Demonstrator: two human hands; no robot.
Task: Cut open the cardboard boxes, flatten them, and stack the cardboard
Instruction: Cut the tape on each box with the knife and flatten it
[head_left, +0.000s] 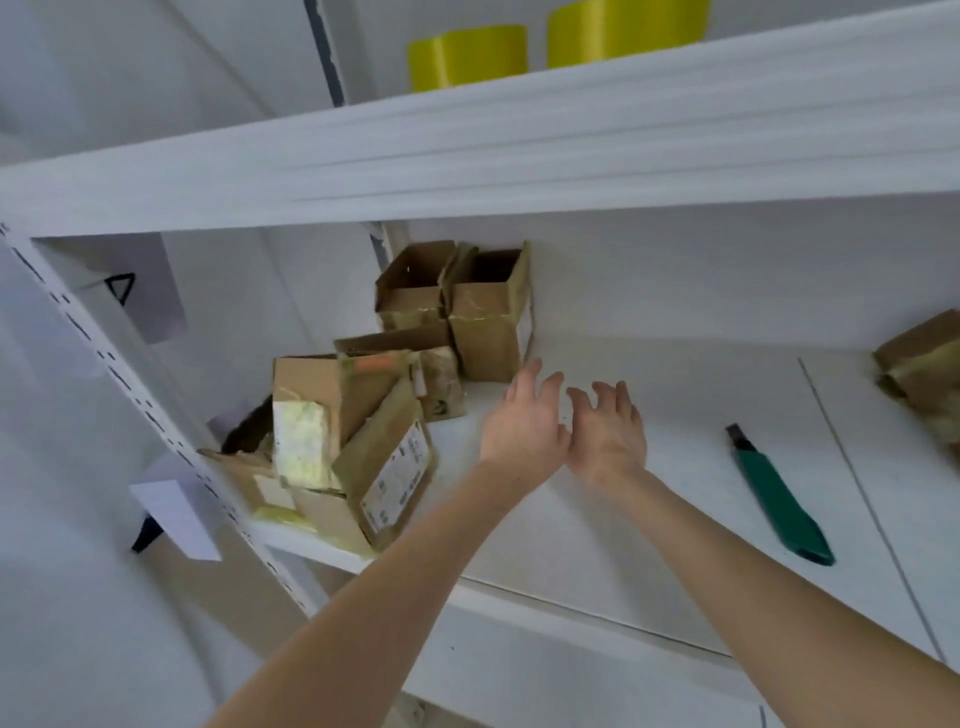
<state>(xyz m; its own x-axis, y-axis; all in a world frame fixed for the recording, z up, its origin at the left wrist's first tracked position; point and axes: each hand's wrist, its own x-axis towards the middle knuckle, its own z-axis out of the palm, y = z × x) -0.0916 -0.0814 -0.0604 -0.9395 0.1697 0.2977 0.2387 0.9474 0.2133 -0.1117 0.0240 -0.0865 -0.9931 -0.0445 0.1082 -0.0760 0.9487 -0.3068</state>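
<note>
Two bare hands hover over the white shelf (597, 545). The left hand (522, 423) and right hand (608, 434) are just beside each other, each grip apart, fingers loosely spread, holding nothing. A heap of cardboard boxes (358, 441) lies at the shelf's left end, with two open upright boxes (485, 322) behind it by the back wall. A green utility knife (776, 496) lies flat, right of the hands. Crumpled cardboard (922, 374) sits at the far right. Yellow rolls (467, 57) sit on the upper shelf (519, 140).

A person's two arms are showing bare along their whole visible length, the left forearm (374, 587) and right forearm (779, 587) both running uncovered to the wrists; the left hand (521, 431) and right hand (609, 440) are going bare as well.
</note>
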